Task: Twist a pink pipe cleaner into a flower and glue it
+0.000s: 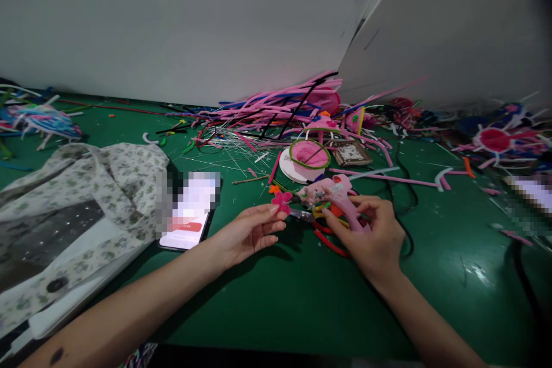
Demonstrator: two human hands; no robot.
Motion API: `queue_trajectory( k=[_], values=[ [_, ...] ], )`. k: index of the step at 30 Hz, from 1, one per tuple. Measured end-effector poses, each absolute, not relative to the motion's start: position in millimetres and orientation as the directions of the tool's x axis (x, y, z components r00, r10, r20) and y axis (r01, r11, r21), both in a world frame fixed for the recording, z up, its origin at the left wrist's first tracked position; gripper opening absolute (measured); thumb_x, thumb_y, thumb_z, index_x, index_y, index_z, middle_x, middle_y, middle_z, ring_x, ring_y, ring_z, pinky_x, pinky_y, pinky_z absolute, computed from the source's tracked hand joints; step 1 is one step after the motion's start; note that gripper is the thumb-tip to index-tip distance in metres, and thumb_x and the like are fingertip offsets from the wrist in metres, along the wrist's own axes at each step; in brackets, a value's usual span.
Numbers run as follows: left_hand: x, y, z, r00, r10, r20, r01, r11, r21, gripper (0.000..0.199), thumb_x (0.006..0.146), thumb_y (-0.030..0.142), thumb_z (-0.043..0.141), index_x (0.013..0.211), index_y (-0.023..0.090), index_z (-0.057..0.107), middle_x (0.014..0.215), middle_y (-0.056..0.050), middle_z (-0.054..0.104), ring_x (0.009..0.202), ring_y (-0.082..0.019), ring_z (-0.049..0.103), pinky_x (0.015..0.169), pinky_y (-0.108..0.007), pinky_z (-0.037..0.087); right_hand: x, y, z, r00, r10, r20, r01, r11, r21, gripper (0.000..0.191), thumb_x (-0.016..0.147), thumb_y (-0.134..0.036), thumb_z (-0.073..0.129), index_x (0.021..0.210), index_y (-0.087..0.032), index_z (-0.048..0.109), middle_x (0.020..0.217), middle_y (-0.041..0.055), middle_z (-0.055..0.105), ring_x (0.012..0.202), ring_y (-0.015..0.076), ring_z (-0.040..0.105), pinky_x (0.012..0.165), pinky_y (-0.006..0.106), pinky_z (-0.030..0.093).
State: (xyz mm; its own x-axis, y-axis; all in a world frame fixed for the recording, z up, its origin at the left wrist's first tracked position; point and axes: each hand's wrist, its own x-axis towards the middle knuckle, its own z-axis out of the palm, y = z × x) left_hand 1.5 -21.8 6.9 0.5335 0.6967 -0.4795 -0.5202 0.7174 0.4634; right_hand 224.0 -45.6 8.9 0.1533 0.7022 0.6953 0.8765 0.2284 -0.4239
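Between the thumb and fingers of my left hand (254, 230) is a small pink flower (282, 202) that looks made of pipe cleaner. An orange bit (274, 189) shows just behind it. My right hand (373, 236) is wrapped around the handle of a pink glue gun (330, 192), whose nozzle points left and lies close to the flower; whether they touch I cannot tell. Beneath the glue gun, red-handled scissors or pliers (330, 242) rest on the green table (276, 299), partly hidden by the gun and my right hand.
Behind the hands stands a pink cup-like piece with a green rim (309, 154), beside a small square pad (351, 153). Pink pipe cleaners (267, 106) are heaped along the back wall. A lit phone (190, 213) and a floral cloth bag (125, 184) lie left. A black cord (409, 184) runs right.
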Motion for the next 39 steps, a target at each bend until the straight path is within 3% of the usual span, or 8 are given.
queue_trajectory(
  k=[11,17,24,39],
  values=[
    [0.6,-22.9,10.6,0.525,0.694,-0.492,-0.494,0.719,0.488,0.004,0.083,0.015,0.064,0.080,0.013,0.065,0.076,-0.001,0.070,0.059,-0.008,0.067,0.044,-0.013,0.052,225.8,-46.5,7.3,0.110,0.666,0.738,0.861,0.307,-0.405,0.034,0.070,-0.032,0.073,0.072,-0.025,0.040,0.080,0.0044,0.064,0.079,0.0237,0.067,0.059,0.032,0.050],
    [1.0,-23.5,11.4,0.523,0.707,-0.476,-0.498,0.707,0.502,0.002,0.081,0.016,0.065,0.082,0.014,0.065,0.075,0.000,0.070,0.060,-0.008,0.067,0.044,-0.014,0.052,225.0,-49.0,5.7,0.138,0.678,0.722,0.828,0.321,-0.460,0.030,0.072,-0.030,0.070,0.074,-0.025,0.041,0.084,0.0063,0.067,0.077,0.0235,0.068,0.058,0.032,0.051],
    [1.6,-25.9,9.6,0.543,0.740,-0.398,-0.485,0.663,0.570,0.022,0.071,0.026,0.076,0.083,0.015,0.061,0.075,0.000,0.069,0.061,-0.009,0.066,0.044,-0.014,0.049,224.9,-48.3,8.4,0.083,0.626,0.776,0.856,0.354,-0.377,0.032,0.074,-0.025,0.069,0.070,-0.025,0.038,0.081,0.0060,0.068,0.076,0.0224,0.069,0.058,0.030,0.051],
    [0.0,-24.5,9.2,0.560,0.754,-0.344,-0.503,0.639,0.582,0.020,0.074,0.024,0.074,0.082,0.015,0.059,0.074,0.001,0.065,0.060,-0.008,0.064,0.045,-0.014,0.048,227.0,-49.8,12.3,0.066,0.604,0.794,0.890,0.324,-0.320,0.034,0.074,-0.025,0.070,0.069,-0.026,0.036,0.081,0.0052,0.066,0.081,0.0251,0.069,0.058,0.034,0.051]
  ],
)
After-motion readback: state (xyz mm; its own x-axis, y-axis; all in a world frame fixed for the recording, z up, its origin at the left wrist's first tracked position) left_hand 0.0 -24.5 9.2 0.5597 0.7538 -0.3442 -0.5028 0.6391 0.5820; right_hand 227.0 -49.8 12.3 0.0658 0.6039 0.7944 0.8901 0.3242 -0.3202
